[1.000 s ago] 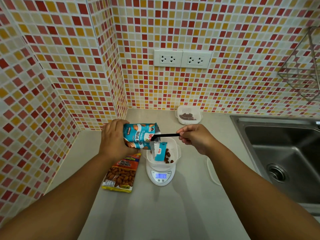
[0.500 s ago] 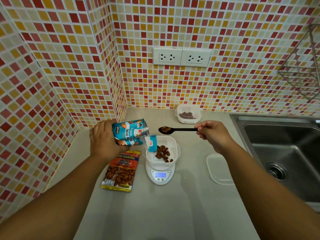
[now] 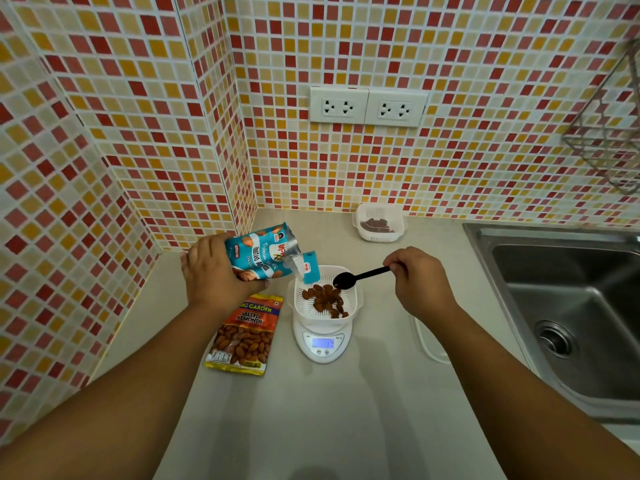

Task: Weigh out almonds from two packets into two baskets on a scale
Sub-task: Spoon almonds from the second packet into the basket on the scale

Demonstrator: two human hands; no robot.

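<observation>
1. The left hand [image 3: 216, 271] gripped the blue almond packet [image 3: 258, 252], tipped on its side, torn flap over the white basket [image 3: 327, 299].
2. The right hand [image 3: 420, 280] pinched a black spoon [image 3: 360, 276], bowl above the basket.
3. The basket held almonds [image 3: 325, 299] and sat on the lit scale [image 3: 323, 342].
4. An orange packet [image 3: 246, 336] lay flat beside the scale.
5. A second basket [image 3: 379, 223] stood by the wall.

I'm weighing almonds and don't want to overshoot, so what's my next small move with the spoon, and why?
Probably read the scale before scooping again. The spoon in your right hand looks empty over the basket, almonds already lie inside, and your left hand holds the blue packet tilted nearby. The display's digits are unreadable here.
</observation>
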